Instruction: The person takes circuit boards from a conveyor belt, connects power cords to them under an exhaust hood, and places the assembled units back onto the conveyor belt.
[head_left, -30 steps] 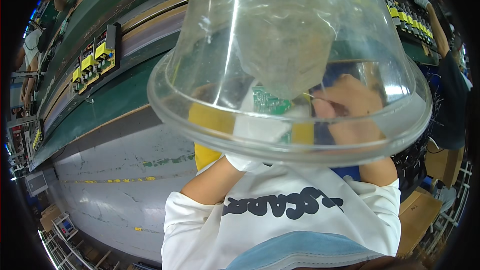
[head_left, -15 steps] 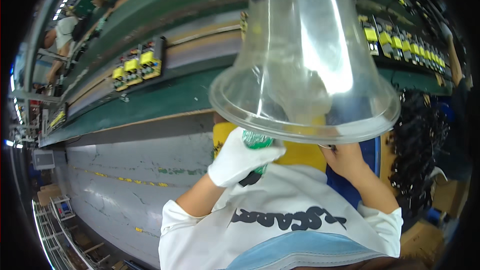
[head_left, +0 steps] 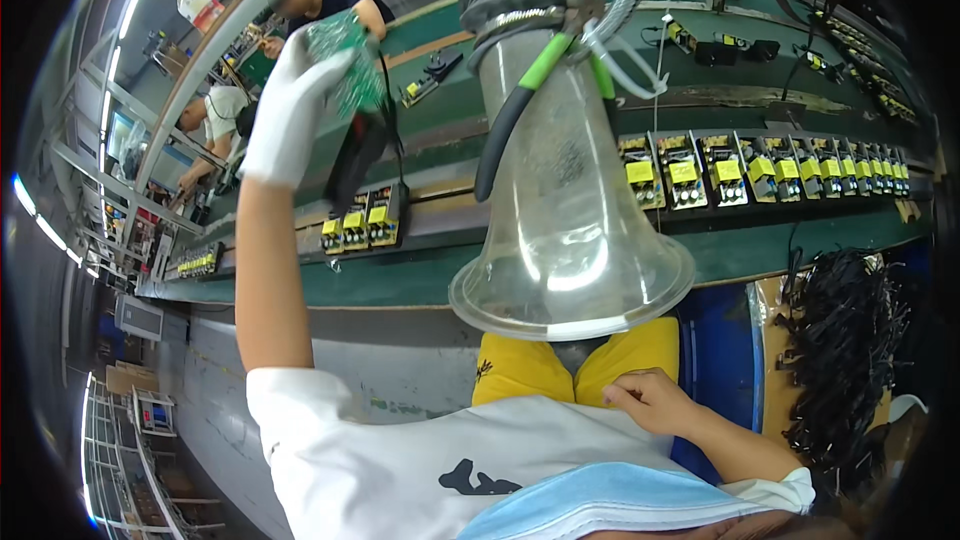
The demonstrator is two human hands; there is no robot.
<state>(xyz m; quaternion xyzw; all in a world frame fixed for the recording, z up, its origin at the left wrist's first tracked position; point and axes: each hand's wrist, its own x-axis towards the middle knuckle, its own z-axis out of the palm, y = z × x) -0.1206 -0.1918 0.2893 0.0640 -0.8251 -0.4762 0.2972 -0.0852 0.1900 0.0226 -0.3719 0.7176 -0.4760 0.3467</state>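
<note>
My left hand (head_left: 290,115), in a white glove, is raised at the upper left. It grips a green circuit board (head_left: 345,65), a little blurred, from which a black piece with a cable (head_left: 355,160) hangs. My bare right hand (head_left: 648,400) rests low by my yellow trousers, its fingers curled; whatever it may hold is hidden. Between the hands hangs a clear plastic funnel-shaped hood (head_left: 550,180). Pliers with green and black handles (head_left: 520,110) hang against its neck.
A long green bench (head_left: 430,290) crosses ahead, carrying a row of boards with yellow parts (head_left: 725,175) at right and a smaller group (head_left: 365,225) at left. Black cables (head_left: 845,350) pile up at the right. Two people (head_left: 325,0) work at the far left.
My left hand has risen from my lap to the upper left with the circuit board. My right hand has drawn slightly lower. The view has shifted, showing the hood further off.
</note>
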